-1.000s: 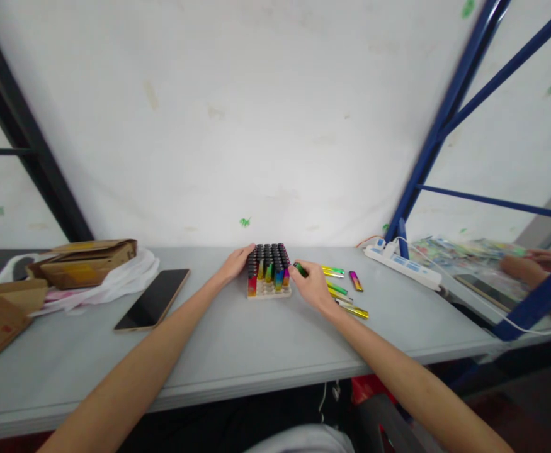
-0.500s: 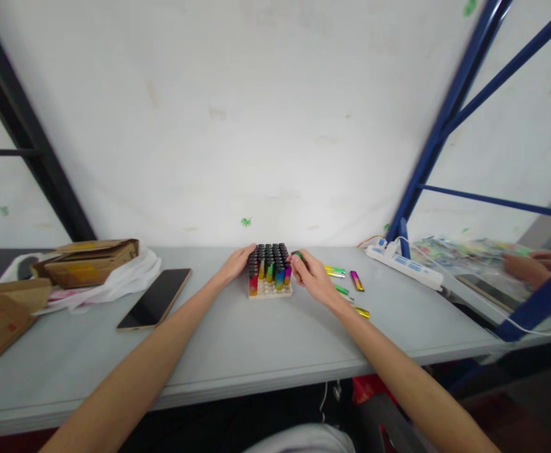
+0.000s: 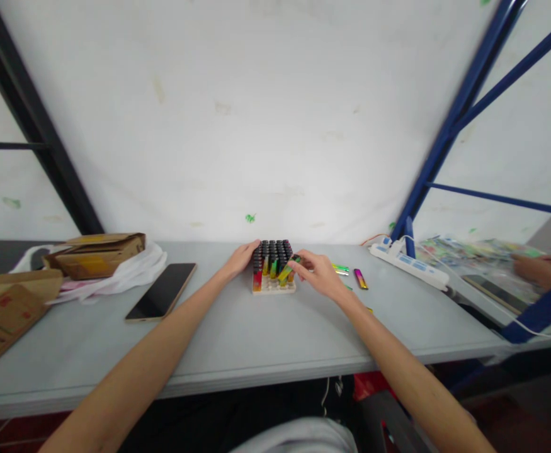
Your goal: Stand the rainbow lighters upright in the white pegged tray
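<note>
A pale rack [image 3: 274, 289] stands on the grey table, filled at the back with upright black-topped lighters [image 3: 274, 247]; its front holes are bare in places. My left hand [image 3: 243, 258] rests against the rack's left side, its fingers partly hidden behind it. My right hand [image 3: 313, 270] pinches a tilted yellow-green lighter [image 3: 286, 271] over the rack's front right. Just right of that hand lie some green and yellow lighters [image 3: 340, 270] and a pink and yellow lighter [image 3: 361, 279].
A phone [image 3: 162, 292] lies on the left, beside a white bag [image 3: 136, 275] and cardboard boxes [image 3: 98, 258]. A power strip [image 3: 410, 266] and blue frame [image 3: 534, 308] stand right. Another person's hands [image 3: 534, 270] are beyond the frame.
The lighter in my right hand has swung to a slant with its yellow-green body showing over the rack. The whole view has shifted slightly.
</note>
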`<state>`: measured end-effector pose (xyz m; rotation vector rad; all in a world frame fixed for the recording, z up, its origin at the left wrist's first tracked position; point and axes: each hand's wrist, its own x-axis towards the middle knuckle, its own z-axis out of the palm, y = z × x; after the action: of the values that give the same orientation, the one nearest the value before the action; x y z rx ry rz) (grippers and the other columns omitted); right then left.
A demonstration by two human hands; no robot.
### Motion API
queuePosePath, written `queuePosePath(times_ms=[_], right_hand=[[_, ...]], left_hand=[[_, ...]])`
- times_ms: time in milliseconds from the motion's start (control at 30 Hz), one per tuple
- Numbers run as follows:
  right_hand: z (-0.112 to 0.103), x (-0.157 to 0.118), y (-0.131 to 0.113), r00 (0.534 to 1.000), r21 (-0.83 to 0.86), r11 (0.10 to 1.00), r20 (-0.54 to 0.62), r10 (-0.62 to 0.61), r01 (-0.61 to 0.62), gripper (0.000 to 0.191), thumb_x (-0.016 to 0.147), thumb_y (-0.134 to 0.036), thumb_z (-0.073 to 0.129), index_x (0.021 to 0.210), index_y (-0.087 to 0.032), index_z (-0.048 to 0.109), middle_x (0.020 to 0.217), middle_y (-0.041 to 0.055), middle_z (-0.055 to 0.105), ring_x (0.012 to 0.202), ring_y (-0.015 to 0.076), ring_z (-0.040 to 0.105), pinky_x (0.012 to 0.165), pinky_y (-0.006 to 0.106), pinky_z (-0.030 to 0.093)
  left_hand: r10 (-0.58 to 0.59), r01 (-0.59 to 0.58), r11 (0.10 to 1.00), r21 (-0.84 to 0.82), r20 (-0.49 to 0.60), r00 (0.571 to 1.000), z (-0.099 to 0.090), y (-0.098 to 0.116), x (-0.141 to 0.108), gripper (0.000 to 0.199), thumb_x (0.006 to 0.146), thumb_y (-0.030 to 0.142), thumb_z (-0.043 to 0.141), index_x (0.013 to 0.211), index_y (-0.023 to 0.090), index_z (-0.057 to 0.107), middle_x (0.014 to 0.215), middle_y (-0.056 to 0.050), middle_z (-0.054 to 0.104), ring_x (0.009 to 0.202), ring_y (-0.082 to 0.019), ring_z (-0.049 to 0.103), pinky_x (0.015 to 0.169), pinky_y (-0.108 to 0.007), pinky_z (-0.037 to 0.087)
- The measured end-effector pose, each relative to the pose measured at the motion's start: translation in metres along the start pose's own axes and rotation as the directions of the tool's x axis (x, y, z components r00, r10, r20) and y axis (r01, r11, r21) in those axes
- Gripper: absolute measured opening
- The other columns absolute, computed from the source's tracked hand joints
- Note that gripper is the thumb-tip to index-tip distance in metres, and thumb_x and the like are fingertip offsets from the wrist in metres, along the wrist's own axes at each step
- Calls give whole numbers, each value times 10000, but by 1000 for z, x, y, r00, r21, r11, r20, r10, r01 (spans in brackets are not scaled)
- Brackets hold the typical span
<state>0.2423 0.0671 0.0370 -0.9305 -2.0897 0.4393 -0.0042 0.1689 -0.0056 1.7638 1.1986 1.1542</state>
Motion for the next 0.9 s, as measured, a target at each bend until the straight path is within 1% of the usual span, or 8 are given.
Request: queuePosePath(times_ms=[100,200,333,433,533,667,767,900], right_hand=[[2,10,-3,1000,-16,1000,-3,-3,3,311,897,-474,544,995,-189,620,688,-7,658,568,117,568,587,228,431],[4,26,-6,999,-80,995,13,-50,51,309,870,-459,593,1008,-184,624,697,-2,671,588,121,590,603,227,437],[2,47,-8,988,-201,971,104,-112,131,272,860,-410,630,982,-167,642,722,14,677,622,128,586,631,237,421],[1,57,-9,967,-318,922,198,-162,220,224,846,-367,660,934,-162,677,778,40,671,689,144,578,663,251,398],[1,60,-10,945,-393,876,271,-181,281,201,843,-343,668,934,-165,692,834,59,649,760,160,568,705,262,387],[1,56,-15,952,-411,874,262,-160,260,202,837,-315,676,973,-169,641,858,39,629,786,158,559,715,256,381],[2,54,-19,954,-442,858,258,-156,260,191,822,-288,691,953,-176,609,852,25,625,780,156,552,701,254,371],[5,53,-23,951,-474,839,270,-152,268,184,803,-261,710,934,-190,602,849,20,614,778,160,540,699,265,363]], left_hand=[[-3,3,1000,0,-6,1000,0,1,0,701,787,711,426,1020,119,721,1086,-90,726,1091,-302,603,1011,-376,388],[18,-18,1000,6,-7,1000,0,-1,1,683,803,696,414,1017,126,722,1064,-85,733,1064,-302,614,999,-379,395],[32,-31,999,37,-16,999,0,-6,3,665,818,678,398,998,130,729,1035,-84,740,1069,-306,608,999,-389,392],[39,-38,998,41,-13,999,1,-6,4,654,821,671,397,987,134,731,1028,-81,742,1074,-302,604,1003,-386,390],[53,-53,997,48,-5,999,1,-4,3,649,829,668,390,986,137,729,1038,-79,740,1073,-296,604,1004,-375,389],[63,-62,995,72,-3,998,1,-3,2,655,833,676,374,967,142,729,1027,-76,742,1060,-298,608,992,-368,397],[66,-66,995,80,-6,998,0,-4,2,662,835,676,365,961,138,730,1031,-82,741,1059,-301,608,996,-375,393],[66,-65,995,82,-15,998,0,-4,2,663,832,673,372,999,138,728,1041,-79,739,1073,-302,603,1018,-387,374]])
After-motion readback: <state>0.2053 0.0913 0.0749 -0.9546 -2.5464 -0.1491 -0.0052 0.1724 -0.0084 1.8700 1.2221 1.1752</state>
